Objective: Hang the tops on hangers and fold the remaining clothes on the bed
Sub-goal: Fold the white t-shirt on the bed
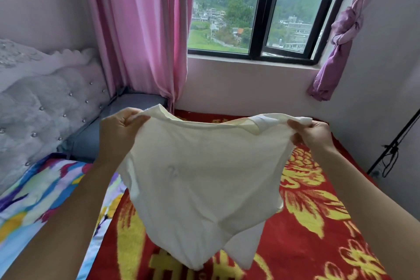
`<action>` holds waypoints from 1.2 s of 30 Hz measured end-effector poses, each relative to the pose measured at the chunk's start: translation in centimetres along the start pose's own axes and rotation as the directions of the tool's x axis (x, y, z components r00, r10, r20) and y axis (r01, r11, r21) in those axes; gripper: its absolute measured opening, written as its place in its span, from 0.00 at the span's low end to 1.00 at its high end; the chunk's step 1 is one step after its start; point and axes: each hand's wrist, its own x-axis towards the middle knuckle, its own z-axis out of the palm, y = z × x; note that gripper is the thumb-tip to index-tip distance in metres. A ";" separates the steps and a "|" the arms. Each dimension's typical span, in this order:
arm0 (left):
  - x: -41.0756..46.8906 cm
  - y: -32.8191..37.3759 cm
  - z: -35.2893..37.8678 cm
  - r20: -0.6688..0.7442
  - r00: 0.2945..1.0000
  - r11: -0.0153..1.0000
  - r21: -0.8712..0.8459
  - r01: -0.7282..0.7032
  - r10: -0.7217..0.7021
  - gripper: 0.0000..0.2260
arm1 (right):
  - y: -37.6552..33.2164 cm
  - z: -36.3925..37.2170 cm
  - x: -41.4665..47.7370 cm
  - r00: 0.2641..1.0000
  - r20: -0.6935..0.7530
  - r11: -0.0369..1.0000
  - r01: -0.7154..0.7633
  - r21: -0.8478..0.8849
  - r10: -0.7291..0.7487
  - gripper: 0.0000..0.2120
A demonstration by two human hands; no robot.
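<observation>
1. Pinching the upper edge of the white top (204,166) with left hand (122,127) at 10 o'clock, right hand (311,134) at 2 o'clock.
2. Holding it spread above the bed (318,234).
3. Likely light, soft, limp; grip at shoulders.

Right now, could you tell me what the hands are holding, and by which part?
Both grip a cream top spread above the bed: the left hand pinches one shoulder, the right hand the other.

From my remote seat I see the bed (34,120) spread with a red blanket (318,223) patterned in yellow flowers; at its left lies a bright floral quilt (45,200), with a grey cushion (95,134) beyond it
</observation>
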 end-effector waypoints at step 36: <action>8.2 -10.9 11.6 0.149 0.913 0.875 0.380 0.302 -0.380 0.08 | 10.1 7.4 8.5 0.950 -0.033 0.949 -0.313 -0.045 0.311 0.11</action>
